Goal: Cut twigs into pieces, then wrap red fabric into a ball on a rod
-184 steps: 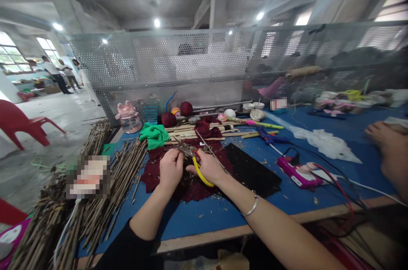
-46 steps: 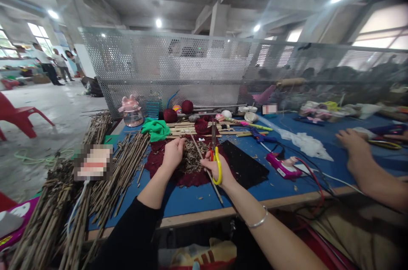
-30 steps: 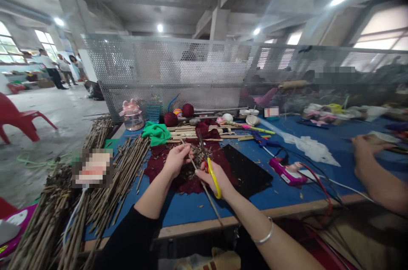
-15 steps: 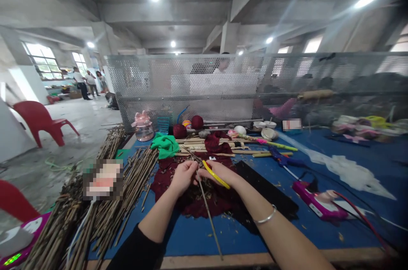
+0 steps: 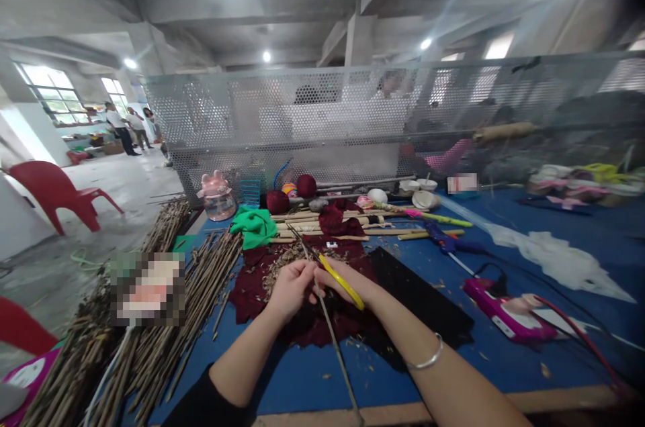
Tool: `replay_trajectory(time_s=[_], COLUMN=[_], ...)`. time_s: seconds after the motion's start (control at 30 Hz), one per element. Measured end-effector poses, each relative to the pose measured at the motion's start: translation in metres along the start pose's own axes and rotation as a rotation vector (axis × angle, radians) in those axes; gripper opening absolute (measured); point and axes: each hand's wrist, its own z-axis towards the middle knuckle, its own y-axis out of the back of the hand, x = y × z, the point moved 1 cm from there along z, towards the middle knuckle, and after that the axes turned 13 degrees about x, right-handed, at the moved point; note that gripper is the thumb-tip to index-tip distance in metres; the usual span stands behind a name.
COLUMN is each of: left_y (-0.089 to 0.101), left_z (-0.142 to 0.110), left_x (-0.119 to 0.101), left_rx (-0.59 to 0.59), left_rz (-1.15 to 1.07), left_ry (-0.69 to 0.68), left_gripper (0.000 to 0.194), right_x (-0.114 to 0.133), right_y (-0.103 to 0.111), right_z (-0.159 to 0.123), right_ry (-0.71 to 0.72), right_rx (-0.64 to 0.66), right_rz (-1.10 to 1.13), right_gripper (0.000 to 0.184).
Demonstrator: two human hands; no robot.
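Note:
My left hand (image 5: 293, 289) pinches a thin brown stick (image 5: 333, 333), whose lower end slants down to the table's front edge. Close beside it, my right hand (image 5: 347, 286) is closed around yellow-handled scissors (image 5: 342, 281) and is also at the stick. The scissors' dark blades point away to the upper left, near the stick's far part; whether they touch it I cannot tell. Beneath both hands lies a dark red cloth (image 5: 248, 282) scattered with brown plant scraps (image 5: 275, 269). My right fingertips are partly hidden.
Bundled sticks (image 5: 189, 306) lie at the left. A green cloth (image 5: 254, 227), red yarn balls (image 5: 306, 185) and pale rods (image 5: 342, 238) sit behind the hands. To the right are a black cloth (image 5: 423, 299), a blue glue gun (image 5: 448, 241) and a purple power strip (image 5: 508, 313). A perforated screen (image 5: 226, 125) stands behind.
My view has shifted slightly, so the table things appear higher and further left. The stick's lower end now reaches the front edge. Both hands keep their hold, close together.

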Motion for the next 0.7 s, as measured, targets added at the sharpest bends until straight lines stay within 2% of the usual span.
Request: replay_trajectory(time_s=[0.2,0.4,0.57,0.7], left_y=[0.0012,0.0031,0.0036,0.0046], left_z=[0.0015,0.0026,0.0029,0.0031], left_x=[0.0018,0.0039,0.0043,0.005], left_rx=[-0.038,-0.029,-0.042,-0.035], left_rz=[0.031,0.031,0.046,0.026], left_ry=[-0.006,0.019,0.019,0.01], left_gripper=[0.041,0.039,0.038,0.038], right_x=[0.002,-0.0022,-0.0051,-0.0058], right_y=[0.0015,-0.0027,-0.0054,-0.0036], right_z=[-0.0026,0.0016,0.0047,0.0053], right_ry=[-0.026,-0.067,-0.029,-0.062], right_rx=[0.024,-0.057,-0.052,-0.071], right_rz=[-0.024,-0.168,-0.199,-0.205], right_gripper=[0.05,0.057,0.061,0.061])
